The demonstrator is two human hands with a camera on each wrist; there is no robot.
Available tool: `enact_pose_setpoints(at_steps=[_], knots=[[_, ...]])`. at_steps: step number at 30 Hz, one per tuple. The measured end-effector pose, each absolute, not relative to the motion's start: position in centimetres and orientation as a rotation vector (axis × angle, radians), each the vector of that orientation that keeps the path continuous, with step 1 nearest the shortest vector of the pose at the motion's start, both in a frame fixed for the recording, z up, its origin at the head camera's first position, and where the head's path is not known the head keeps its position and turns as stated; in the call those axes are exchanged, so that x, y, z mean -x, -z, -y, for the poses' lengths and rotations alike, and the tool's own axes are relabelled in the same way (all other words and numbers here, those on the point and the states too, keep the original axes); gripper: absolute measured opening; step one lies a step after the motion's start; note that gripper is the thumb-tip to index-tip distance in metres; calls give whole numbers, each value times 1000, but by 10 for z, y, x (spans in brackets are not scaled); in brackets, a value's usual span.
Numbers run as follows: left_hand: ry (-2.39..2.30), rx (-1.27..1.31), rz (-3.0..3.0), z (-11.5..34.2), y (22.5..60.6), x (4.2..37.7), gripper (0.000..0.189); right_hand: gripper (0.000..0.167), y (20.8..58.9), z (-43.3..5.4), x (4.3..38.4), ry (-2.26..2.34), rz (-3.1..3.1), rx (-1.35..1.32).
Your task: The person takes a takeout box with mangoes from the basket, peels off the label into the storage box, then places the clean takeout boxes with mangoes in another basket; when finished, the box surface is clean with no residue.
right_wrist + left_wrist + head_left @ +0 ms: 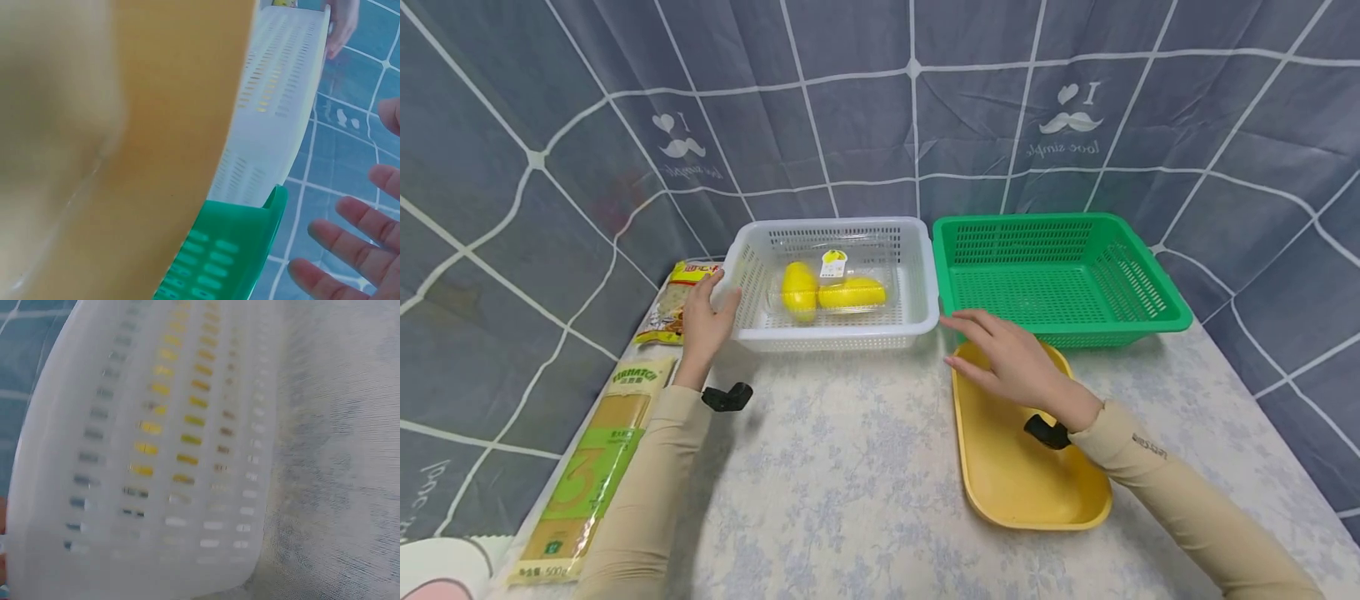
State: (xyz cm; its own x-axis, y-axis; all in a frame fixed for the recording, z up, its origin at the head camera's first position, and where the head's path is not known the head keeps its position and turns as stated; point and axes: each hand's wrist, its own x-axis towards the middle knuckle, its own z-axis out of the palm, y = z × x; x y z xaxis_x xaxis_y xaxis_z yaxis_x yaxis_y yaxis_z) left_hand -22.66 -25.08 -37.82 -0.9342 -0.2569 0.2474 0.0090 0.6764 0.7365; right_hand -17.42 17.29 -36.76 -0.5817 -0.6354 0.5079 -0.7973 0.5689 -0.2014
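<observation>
At the table's [850, 467] back edge, left of centre, stands one white perforated plastic basket [827, 332]. Inside lies one clear plastic box [872, 297] with two yellow fruits [800, 287] and one white label [833, 264], its print too small to read. The left hand [702, 329] is at the basket's left rim, fingers loose and grasping nothing; contact is unclear. The right hand [1011, 358], released with fingers spread, is over one yellow rectangular tray [1022, 492], near the white basket's front right corner. One green perforated plastic basket [1075, 327] stands toward the back right corner. Along the left edge lies one long pasta pack [591, 475] marked "3" and "500g"; behind it, one yellow-and-red bag [672, 304]. The grey-blue curtain [857, 125] shows mirrored "love simple" twice in full.
</observation>
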Motion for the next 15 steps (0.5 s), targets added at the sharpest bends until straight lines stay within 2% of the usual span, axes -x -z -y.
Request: enact_pose_setpoints(at_steps=[8, 15], knots=[[1599, -406, 2471, 269, 391, 232, 52, 50, 366, -168, 178, -625, 2467, -1129], [1940, -401, 2301, 267, 395, 239, 46, 49, 355, -156, 197, -869, 2604, -1036]])
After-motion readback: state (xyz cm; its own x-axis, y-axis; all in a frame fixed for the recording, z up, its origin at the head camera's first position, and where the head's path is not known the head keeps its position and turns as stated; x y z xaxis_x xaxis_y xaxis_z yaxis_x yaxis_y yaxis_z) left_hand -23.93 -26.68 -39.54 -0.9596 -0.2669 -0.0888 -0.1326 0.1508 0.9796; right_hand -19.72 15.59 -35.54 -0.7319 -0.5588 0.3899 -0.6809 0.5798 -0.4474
